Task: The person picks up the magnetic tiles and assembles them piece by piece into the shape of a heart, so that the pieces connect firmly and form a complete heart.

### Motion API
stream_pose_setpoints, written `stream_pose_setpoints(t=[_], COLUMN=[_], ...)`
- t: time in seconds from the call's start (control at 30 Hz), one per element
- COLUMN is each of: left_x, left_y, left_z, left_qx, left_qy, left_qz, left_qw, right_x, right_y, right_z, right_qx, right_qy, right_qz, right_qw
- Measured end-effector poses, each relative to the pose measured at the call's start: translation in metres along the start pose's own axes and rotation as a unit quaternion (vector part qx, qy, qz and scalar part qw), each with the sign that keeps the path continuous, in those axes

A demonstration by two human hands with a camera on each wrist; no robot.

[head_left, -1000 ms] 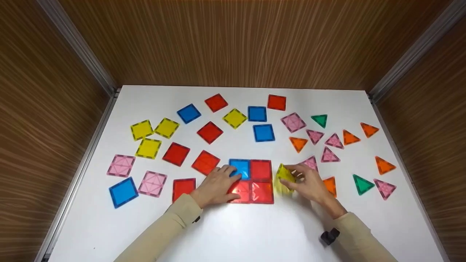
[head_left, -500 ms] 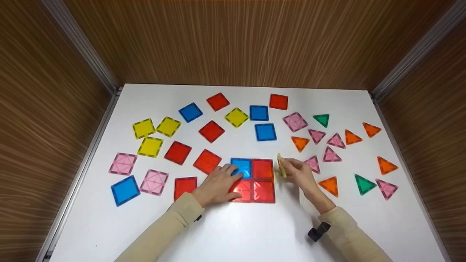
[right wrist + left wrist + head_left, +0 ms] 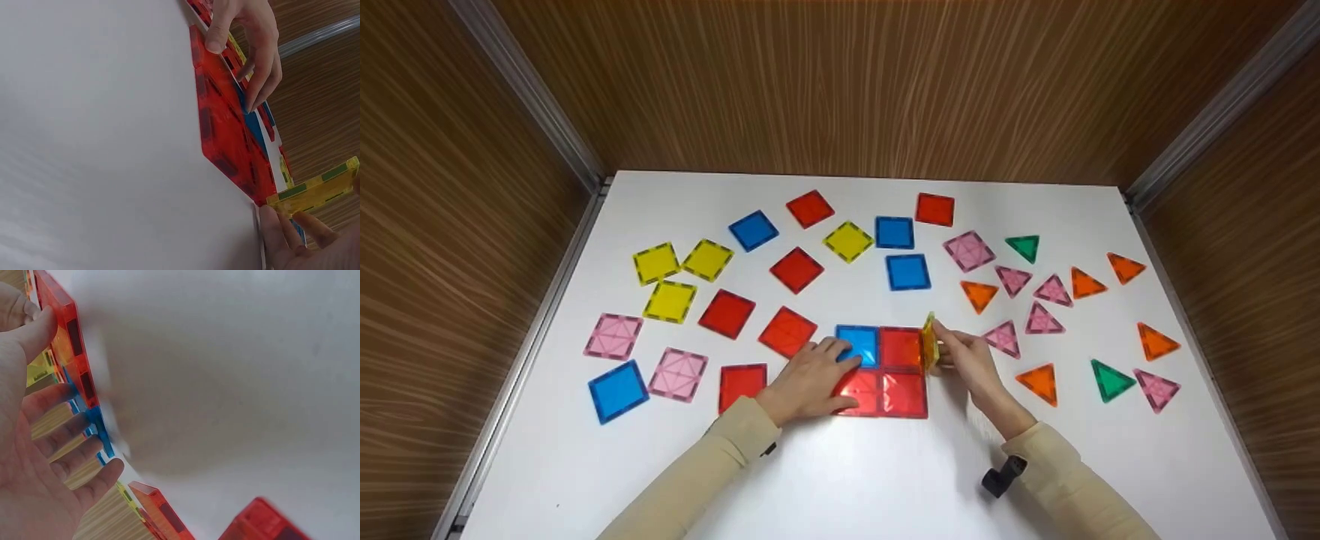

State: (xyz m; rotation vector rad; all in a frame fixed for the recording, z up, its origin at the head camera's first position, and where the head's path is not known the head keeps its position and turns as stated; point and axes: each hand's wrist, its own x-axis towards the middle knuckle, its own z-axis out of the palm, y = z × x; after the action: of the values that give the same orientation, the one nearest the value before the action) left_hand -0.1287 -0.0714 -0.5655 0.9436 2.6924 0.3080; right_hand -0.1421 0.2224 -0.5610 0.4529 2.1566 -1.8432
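Three red square tiles and a blue one (image 3: 856, 341) lie edge to edge as a two-by-two block, with a red tile (image 3: 905, 395) at its near right corner. My left hand (image 3: 808, 379) rests on the block's left side, fingers spread and fairly straight over the blue tile and the near-left red tile. My right hand (image 3: 971, 367) pinches a yellow square tile (image 3: 315, 191) standing upright along the right edge of the far-right red tile (image 3: 900, 347). In the right wrist view, the yellow tile's lower edge meets the block's corner area.
Loose square tiles in red, blue, yellow and pink spread behind and left of the block, such as a red tile (image 3: 742, 386) near the left forearm. Orange, green and pink triangles, including an orange triangle (image 3: 1040, 384), lie to the right. Wood-grain panels (image 3: 855, 90) enclose the table.
My right hand has moved left, turning the yellow tile from tilted to upright and bringing it up against the block's right edge. My left hand has stayed on the block.
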Motion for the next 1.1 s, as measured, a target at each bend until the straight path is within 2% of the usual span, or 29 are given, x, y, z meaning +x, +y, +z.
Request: stream_pose_setpoints(t=[0.1,0.3,0.47,0.53,0.63,0.73,0.9,0.97,1.1], left_x=[0.001,0.001,0.0,-0.002,-0.008,-0.014,-0.022,-0.023,-0.023], left_y=[0.0,0.001,-0.003,-0.009,-0.025,-0.044,-0.064,-0.068,-0.069], left_z=[0.001,0.001,-0.001,-0.003,-0.008,-0.011,-0.013,-0.012,-0.009], left_qx=[0.0,0.005,-0.02,-0.042,-0.064,-0.058,-0.03,-0.035,-0.044], left_qy=[-0.001,0.003,0.01,0.022,0.057,0.089,0.095,0.097,0.103], left_qz=[-0.002,0.0,-0.007,-0.019,-0.042,-0.076,-0.146,-0.159,-0.164], left_qw=[1.0,1.0,0.9997,0.9987,0.9955,0.9915,0.9843,0.9819,0.98], right_x=[-0.001,-0.001,-0.005,-0.006,-0.007,-0.007,-0.009,-0.009,-0.008], right_y=[-0.002,-0.004,-0.002,-0.001,0.0,0.002,0.003,0.003,0.004], right_z=[0.0,-0.002,-0.003,-0.004,-0.005,-0.007,-0.008,-0.008,-0.008], right_qx=[-0.016,-0.024,-0.025,-0.022,-0.014,-0.01,0.001,0.003,0.004], right_qy=[0.009,-0.004,-0.017,-0.022,-0.02,-0.02,-0.02,-0.015,-0.01], right_qz=[-0.007,-0.015,-0.02,-0.017,-0.01,-0.009,-0.016,-0.017,-0.014], right_qw=[0.9998,0.9996,0.9993,0.9994,0.9996,0.9997,0.9997,0.9997,0.9999])
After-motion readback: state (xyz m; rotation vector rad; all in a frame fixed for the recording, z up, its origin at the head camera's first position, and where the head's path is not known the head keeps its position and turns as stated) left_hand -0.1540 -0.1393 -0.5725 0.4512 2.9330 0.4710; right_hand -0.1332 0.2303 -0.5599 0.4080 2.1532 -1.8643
